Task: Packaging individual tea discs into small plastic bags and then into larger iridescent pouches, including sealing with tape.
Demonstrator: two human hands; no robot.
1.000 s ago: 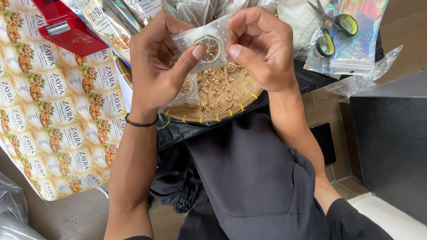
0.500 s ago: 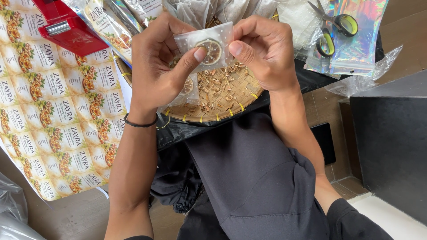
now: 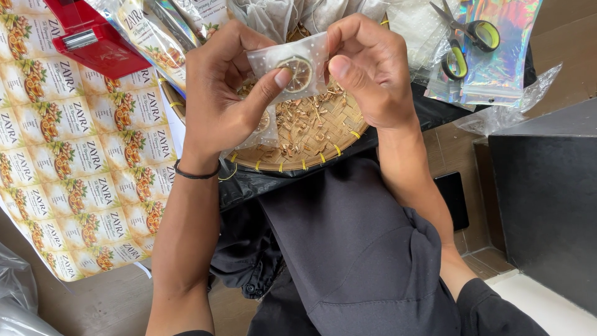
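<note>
The largest thing in view is the big printed sheet of repeating yellow-and-white labels with orange fruit pictures [image 3: 68, 162], spread flat to the person's left and reaching from the top edge down past the left forearm. To the right stands a matt black box [image 3: 547, 199] with a pale floor beneath it. Between them, on the person's dark-clothed lap, rests a round woven bamboo tray [image 3: 311, 146] strewn with dried straw-coloured herb pieces.

Above the tray, both hands hold one small translucent white pouch with a dried citrus slice inside [image 3: 295, 65]. The left hand [image 3: 217, 99] pinches its left side, thumb pressed across the front near the slice; the right hand [image 3: 367, 68] is closed on its upper right corner between thumb and fingers. By the look of it the pouch is being filled or closed at its mouth; the next move likely calls for a steady pinch so the slice stays put.

At the top left lies a red plastic tool with a metal bar [image 3: 90, 37], beside glossy printed sachets [image 3: 149, 37]. At the top right, iridescent foil bags [image 3: 497, 56] carry green-handled scissors [image 3: 466, 40], with clear plastic bags [image 3: 516, 106] just below.
</note>
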